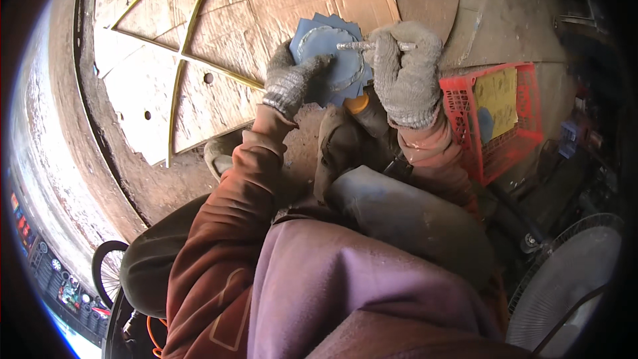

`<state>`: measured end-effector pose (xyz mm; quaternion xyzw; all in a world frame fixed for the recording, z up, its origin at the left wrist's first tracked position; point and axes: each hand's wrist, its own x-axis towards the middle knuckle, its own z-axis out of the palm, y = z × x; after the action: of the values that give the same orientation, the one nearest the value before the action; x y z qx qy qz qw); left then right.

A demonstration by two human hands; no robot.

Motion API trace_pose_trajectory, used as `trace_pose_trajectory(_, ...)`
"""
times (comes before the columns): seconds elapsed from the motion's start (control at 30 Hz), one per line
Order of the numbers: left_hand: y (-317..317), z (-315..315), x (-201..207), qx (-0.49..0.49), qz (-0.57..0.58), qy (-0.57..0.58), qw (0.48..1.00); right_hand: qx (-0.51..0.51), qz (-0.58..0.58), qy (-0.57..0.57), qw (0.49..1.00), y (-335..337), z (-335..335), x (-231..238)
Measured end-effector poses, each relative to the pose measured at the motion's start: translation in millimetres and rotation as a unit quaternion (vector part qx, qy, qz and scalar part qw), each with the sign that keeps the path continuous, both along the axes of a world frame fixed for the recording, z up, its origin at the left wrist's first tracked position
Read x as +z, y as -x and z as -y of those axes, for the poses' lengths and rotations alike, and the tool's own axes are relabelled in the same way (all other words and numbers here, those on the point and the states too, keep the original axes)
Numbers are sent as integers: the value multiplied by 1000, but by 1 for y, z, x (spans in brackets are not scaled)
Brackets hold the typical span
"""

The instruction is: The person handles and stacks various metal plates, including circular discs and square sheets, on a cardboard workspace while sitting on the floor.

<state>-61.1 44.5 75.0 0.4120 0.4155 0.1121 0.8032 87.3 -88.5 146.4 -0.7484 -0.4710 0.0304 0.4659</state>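
Observation:
My left hand (pixel 290 81), in a grey knitted glove, grips the left edge of a blue saw-toothed disc (pixel 340 65), its thumb lying over the face. The disc looks like a flat piece or stack with pointed corners around its rim, and a rough whitish ring is marked on it. In my right hand (pixel 409 80), gloved alike, a thin whitish pen-like stick (pixel 359 46) is pinched between the fingers. It lies crosswise, and its left end is over the disc inside the ring. Whether the tip touches the surface I cannot tell.
Cardboard (pixel 246 10) covers the ground ahead, with crossed yellowish strips (pixel 189 26) on it. A red plastic crate (pixel 488 159) holding a yellow sheet (pixel 495 103) stands right of my right hand. A fan (pixel 565 292) is at lower right, a spoked wheel (pixel 109 269) at lower left.

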Motion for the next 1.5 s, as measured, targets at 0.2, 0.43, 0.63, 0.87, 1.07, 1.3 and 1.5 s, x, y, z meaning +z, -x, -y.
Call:
trace_pose_trajectory(0.2, 1, -1, -1, -10, -4, -9, 1000, 49, -163, -111, 979, 15, -18, 2)
trace_pose_trajectory(0.43, 7, -1, -9, -21, 8, -4, 1000, 68, -10, 190, 979, 4, -6, 52)
trace_pose_trajectory(0.63, 7, 0, 2, -4, 27, -5, 1000, 165, 213, 376, 887, -8, 18, 23)
trace_pose_trajectory(0.87, 6, 3, -22, 0, 65, 14, 998, 216, 193, 507, 811, -32, 1, 14)
trace_pose_trajectory(1.07, 4, -1, -31, -15, 59, -2, 998, 172, 137, 609, 762, -12, -22, 25)
trace_pose_trajectory(1.3, 7, -2, -20, -11, 65, 20, 998, 200, 229, 648, 698, -28, -49, 45)
trace_pose_trajectory(1.5, 6, 1, -37, -9, 45, -18, 999, 210, 264, 642, 688, -10, -71, 67)
